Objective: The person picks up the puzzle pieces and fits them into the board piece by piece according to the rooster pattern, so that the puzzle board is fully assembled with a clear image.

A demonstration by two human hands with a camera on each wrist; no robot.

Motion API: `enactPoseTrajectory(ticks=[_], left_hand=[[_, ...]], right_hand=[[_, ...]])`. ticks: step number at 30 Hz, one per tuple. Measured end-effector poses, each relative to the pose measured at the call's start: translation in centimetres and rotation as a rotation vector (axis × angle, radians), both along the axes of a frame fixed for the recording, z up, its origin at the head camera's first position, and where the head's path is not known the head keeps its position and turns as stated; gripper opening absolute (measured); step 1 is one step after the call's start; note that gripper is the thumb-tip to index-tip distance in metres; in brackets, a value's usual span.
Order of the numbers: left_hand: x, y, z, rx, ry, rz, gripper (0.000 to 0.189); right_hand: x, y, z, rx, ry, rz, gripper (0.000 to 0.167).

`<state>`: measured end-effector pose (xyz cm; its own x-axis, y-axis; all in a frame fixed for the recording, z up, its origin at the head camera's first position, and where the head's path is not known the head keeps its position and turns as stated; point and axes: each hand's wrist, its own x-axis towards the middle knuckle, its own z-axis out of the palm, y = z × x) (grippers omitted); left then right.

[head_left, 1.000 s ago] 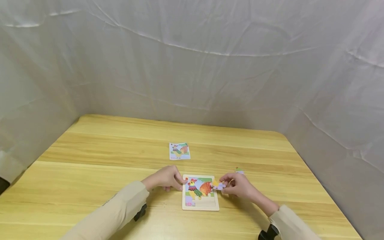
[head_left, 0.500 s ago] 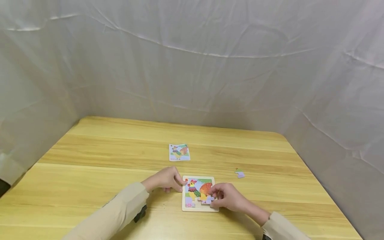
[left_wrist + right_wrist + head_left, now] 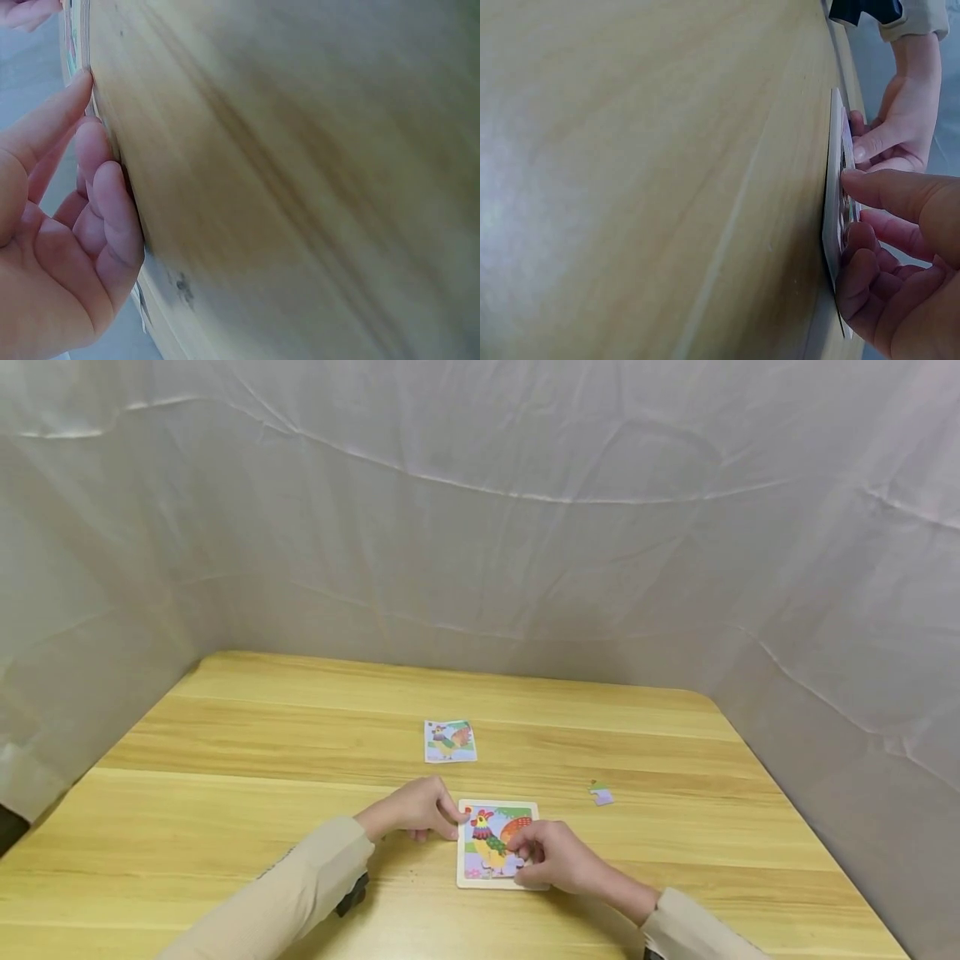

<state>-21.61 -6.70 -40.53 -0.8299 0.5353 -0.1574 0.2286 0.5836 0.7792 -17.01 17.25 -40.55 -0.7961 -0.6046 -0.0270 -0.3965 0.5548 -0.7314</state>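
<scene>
A square jigsaw puzzle of a rooster lies in a pale wooden frame (image 3: 472, 884) on the table. My left hand (image 3: 420, 803) holds the frame's left side between thumb and fingers. In the left wrist view, a fingertip (image 3: 81, 79) touches the frame's edge. Over the lower right of the picture, my right hand (image 3: 558, 858) pinches a lilac and yellow puzzle piece (image 3: 507, 865) low in the frame, partly hidden by the fingers. Whether it lies fully flat I cannot tell. The right wrist view shows the right thumb (image 3: 870, 184) down on the puzzle.
One loose green and lilac puzzle piece (image 3: 602, 796) lies right of the frame, farther back. A printed rooster card (image 3: 450, 742) rests beyond the frame. Grey cloth (image 3: 480, 527) hangs behind and beside the wooden table (image 3: 262, 793).
My right hand has carried the puzzle piece from beside the frame's right edge leftward and down into the picture's lower right. The loose piece has come into full view. My left hand stays put.
</scene>
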Motion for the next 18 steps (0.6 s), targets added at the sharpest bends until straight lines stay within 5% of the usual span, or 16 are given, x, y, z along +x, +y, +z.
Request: enactPoseTrajectory(ticks=[18], left_hand=[[0.10,0.03,0.25,-0.011,-0.002,0.004,0.019]], right_hand=[[-0.08,-0.11,0.10,0.035,0.020,0.014,0.020]])
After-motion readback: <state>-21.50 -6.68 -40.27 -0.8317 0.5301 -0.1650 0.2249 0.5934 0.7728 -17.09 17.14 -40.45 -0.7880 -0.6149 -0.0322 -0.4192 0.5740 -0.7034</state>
